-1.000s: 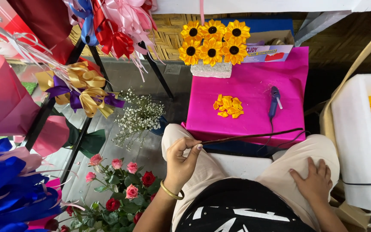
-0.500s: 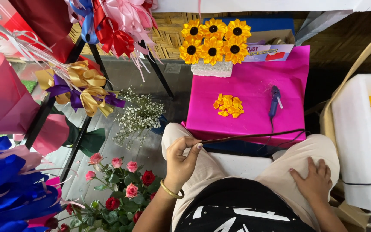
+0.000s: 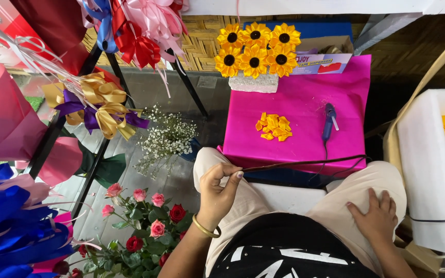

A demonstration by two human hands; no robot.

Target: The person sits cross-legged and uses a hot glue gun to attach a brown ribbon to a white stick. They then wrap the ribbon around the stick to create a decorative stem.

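From the head view, I see my left hand (image 3: 217, 193) pinching the near end of a thin dark cord (image 3: 305, 163), fingers (image 3: 231, 176) closed narrow on it. It looks light and limp, trailing right across the pink surface (image 3: 305, 98) edge toward the glue gun (image 3: 328, 121). My right hand (image 3: 377, 219) rests flat, open, on my thigh.

Single head view — steeply down, close over lap (image 3: 305, 206) and pink table (image 3: 294, 103)

Magenta paper (image 3: 305, 103), yellow sunflowers (image 3: 256, 49) with dark centres, yellow petals (image 3: 273, 127), blue glue gun (image 3: 328, 121)
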